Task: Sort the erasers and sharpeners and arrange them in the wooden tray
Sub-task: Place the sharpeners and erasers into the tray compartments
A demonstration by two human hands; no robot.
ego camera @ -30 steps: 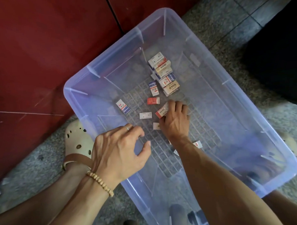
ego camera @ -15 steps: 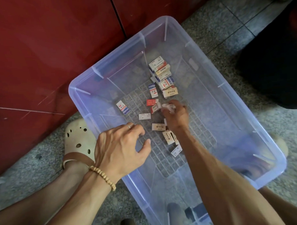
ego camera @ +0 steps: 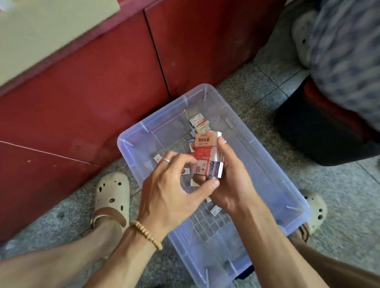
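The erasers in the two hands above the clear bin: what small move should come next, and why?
Probably square the stack. The right hand cups several boxed erasers unevenly, and the left hand pinches their near edge. More loose erasers remain in the plastic bin, so a firmer grip helps before gathering more. No wooden tray is visible.

The light was soft and even, with weak shadows under my hands (ego camera: 199,184). The centre looked quite sharp, but the patterned cloth (ego camera: 351,52) at the upper right was smeared by blur, and the edges bent.
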